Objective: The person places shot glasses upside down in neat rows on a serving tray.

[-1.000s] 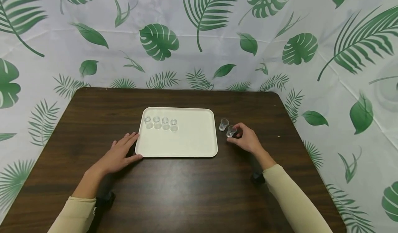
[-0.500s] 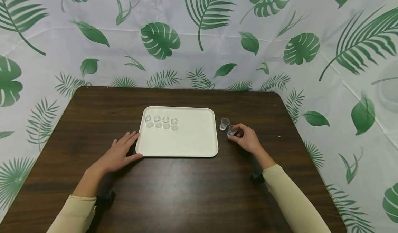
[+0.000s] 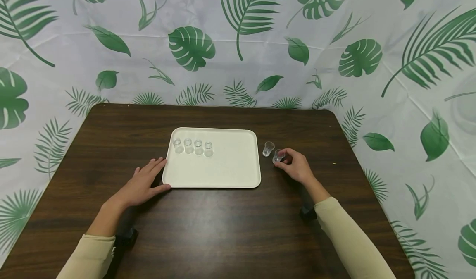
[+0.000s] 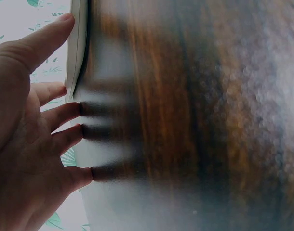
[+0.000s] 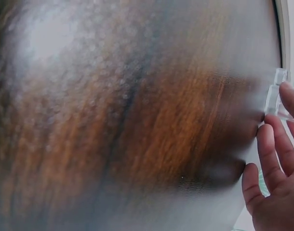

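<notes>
A white tray (image 3: 223, 167) is seen lying flat at the middle of the dark wooden worktop (image 3: 208, 229), and every place is given from it. At the tray's near left corner the left hand (image 3: 143, 184) is laid palm down, its fingers (image 4: 60, 115) held straight and released, with the thumb set against the tray's near edge and the fingertips beside its left rim. Just off the tray's right rim a small clear cup (image 3: 277, 156) is pinched upright between the thumb and curled fingers (image 5: 277, 144) of the right hand (image 3: 295, 168). A second clear cup (image 3: 268, 148) is left standing between that cup and the tray's rim. Four more clear cups (image 3: 192, 146) are lined up in the tray's far left part. Both forearms are stretched forward in beige sleeves (image 3: 349, 237).
</notes>
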The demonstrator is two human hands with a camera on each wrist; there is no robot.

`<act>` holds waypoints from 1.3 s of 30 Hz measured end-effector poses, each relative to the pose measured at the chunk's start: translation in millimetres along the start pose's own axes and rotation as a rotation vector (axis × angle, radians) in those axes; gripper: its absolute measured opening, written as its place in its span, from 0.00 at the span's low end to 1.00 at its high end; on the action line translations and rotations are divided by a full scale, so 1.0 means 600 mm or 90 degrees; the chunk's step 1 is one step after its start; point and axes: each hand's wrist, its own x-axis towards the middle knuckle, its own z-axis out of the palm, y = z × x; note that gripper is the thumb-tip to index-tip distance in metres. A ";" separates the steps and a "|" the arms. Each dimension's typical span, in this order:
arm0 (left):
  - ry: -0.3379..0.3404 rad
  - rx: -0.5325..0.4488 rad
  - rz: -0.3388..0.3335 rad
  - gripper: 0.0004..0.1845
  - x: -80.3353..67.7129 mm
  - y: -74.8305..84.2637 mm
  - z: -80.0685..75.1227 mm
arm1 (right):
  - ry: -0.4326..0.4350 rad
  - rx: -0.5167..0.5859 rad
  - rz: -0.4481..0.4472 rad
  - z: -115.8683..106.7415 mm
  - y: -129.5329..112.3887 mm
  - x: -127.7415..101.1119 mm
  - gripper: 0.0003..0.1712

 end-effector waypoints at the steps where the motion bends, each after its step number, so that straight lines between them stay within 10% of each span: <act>1: -0.002 -0.001 -0.001 0.48 0.001 0.000 -0.001 | -0.001 -0.001 -0.001 0.000 0.001 0.000 0.18; 39: -0.018 -0.019 0.002 0.48 0.015 0.004 -0.029 | 0.122 0.076 -0.016 -0.067 -0.041 0.042 0.18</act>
